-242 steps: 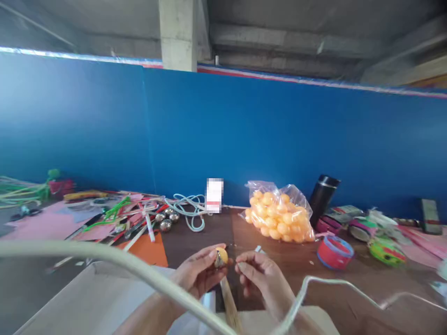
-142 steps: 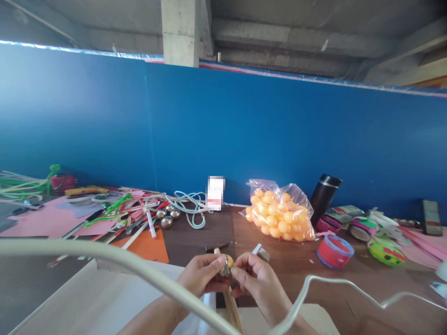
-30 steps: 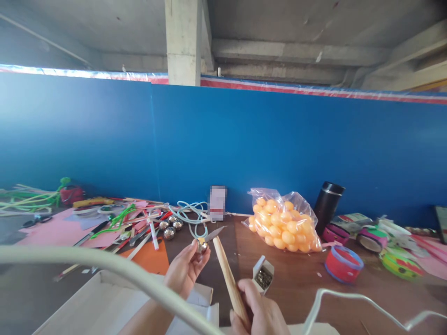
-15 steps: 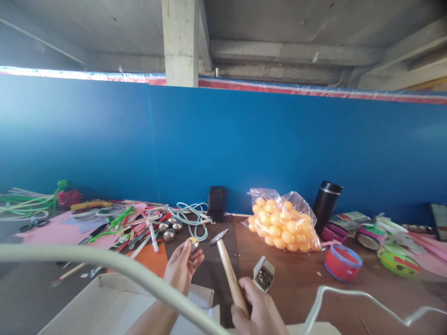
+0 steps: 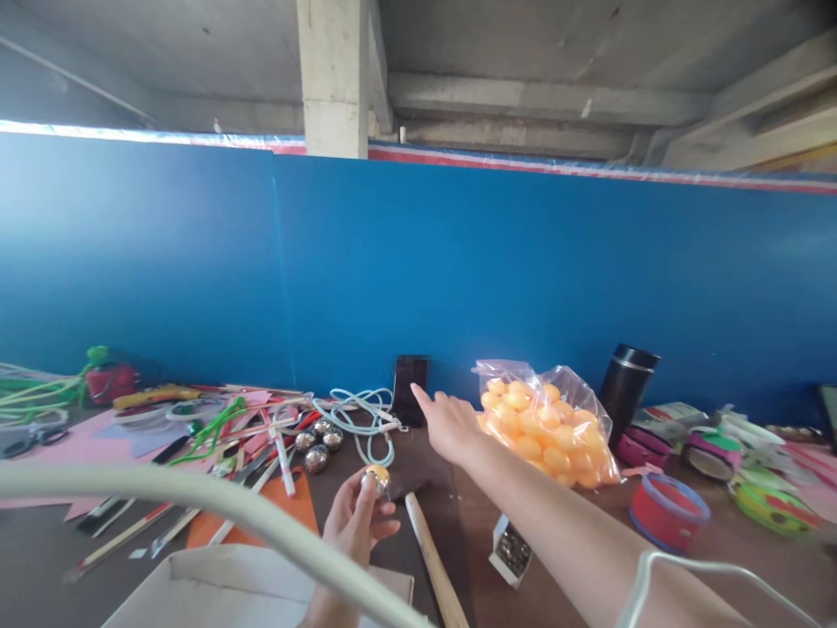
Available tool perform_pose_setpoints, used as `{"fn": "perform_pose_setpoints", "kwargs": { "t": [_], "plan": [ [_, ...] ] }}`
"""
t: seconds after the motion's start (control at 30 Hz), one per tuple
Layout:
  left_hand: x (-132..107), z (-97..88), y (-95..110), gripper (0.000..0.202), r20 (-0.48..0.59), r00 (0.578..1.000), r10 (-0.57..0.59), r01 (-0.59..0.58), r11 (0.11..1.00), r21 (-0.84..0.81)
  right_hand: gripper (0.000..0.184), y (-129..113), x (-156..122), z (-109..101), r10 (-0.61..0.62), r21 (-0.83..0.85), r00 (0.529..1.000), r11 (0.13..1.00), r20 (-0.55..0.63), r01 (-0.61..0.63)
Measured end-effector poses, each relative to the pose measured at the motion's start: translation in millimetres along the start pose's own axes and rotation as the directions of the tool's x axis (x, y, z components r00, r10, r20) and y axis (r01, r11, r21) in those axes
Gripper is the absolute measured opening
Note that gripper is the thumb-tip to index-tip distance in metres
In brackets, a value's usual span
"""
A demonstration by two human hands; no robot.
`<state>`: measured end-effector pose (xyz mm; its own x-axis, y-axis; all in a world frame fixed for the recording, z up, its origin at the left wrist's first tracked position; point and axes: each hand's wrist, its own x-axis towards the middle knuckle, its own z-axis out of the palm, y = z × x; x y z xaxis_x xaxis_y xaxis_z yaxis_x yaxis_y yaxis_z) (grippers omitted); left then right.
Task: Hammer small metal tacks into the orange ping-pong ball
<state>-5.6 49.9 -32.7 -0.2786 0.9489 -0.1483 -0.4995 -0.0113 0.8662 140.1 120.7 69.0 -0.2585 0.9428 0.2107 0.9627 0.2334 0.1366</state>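
My left hand (image 5: pixel 357 523) pinches a small orange ball (image 5: pixel 377 475) with a shiny metal piece on it, raised above the brown table (image 5: pixel 588 532). My right hand (image 5: pixel 446 426) is stretched far forward, index finger out, fingers apart, close to a dark phone (image 5: pixel 410 390) leaning on the blue wall. A wooden-handled hammer (image 5: pixel 432 558) lies on the table between my arms. A small open box of tacks (image 5: pixel 508 549) sits just under my right forearm.
A clear bag of orange balls (image 5: pixel 546 436) lies right of my right hand, then a black flask (image 5: pixel 625 384) and tape rolls (image 5: pixel 663 513). Silver balls (image 5: pixel 317 443), a pale cord (image 5: pixel 363 419), paper and sticks clutter the left. A white box (image 5: pixel 215 593) is near me.
My right hand let go of the hammer, which now lies on the table, and reached forward to the phone. My left hand kept the ball and moved slightly right.
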Motion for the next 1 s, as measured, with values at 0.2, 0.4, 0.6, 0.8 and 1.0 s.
{"fn": "perform_pose_setpoints", "kwargs": {
  "t": [0.2,0.4,0.6,0.8,1.0],
  "plan": [
    [5.7,-1.0,-5.4,0.053,0.011,1.0,-0.024,0.024,0.999,0.032,0.05,4.1,55.4,35.1,0.004,-0.143,0.999,0.99,0.036,0.002],
    [7.6,-2.9,-8.8,0.055,0.034,0.998,-0.045,0.043,0.998,0.044,0.048,16.8,62.9,49.6,0.021,-0.205,1.0,0.979,0.022,-0.016],
    [5.6,-3.0,-9.3,0.056,0.062,0.997,-0.036,0.032,0.997,0.07,0.071,25.8,62.2,51.8,0.022,-0.22,1.0,0.975,-0.019,-0.026],
    [-1.6,0.1,-2.3,0.05,0.104,0.994,-0.029,0.019,0.995,0.099,0.038,25.0,54.1,46.1,0.039,-0.206,0.999,0.978,-0.003,-0.039],
    [-2.1,0.0,-0.4,0.05,0.12,0.993,-0.02,0.004,0.991,0.133,0.03,12.4,32.5,37.9,0.014,-0.141,0.999,0.99,0.029,-0.01]
  ]
}}
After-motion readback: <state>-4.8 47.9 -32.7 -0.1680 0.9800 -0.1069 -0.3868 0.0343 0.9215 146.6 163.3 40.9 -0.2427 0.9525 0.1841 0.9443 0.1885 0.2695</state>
